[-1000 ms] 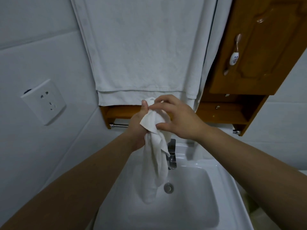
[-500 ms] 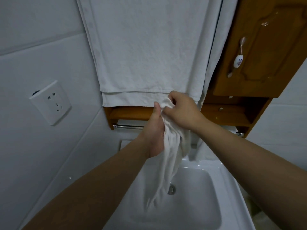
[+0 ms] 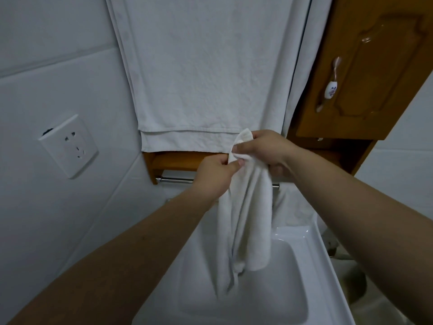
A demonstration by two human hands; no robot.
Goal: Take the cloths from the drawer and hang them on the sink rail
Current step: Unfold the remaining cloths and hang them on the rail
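Observation:
A small white cloth (image 3: 246,221) hangs in loose folds over the white sink (image 3: 302,273). My left hand (image 3: 214,174) pinches its upper edge from the left. My right hand (image 3: 267,148) grips the top of the same cloth from the right. Both hands are just in front of the chrome rail (image 3: 175,180), which runs under the wooden shelf (image 3: 178,160). The rail's middle is hidden behind my hands and the cloth; its right end (image 3: 276,185) shows beside the cloth.
A large white towel (image 3: 206,73) hangs down the wall above the shelf. A wooden cabinet door (image 3: 370,71) with a ceramic handle stands at the upper right. A white wall socket (image 3: 68,145) sits on the left tiled wall.
Both hands have risen with the cloth toward the rail and shelf. The cloth now hangs longer and more spread. The view has shifted closer to the wall.

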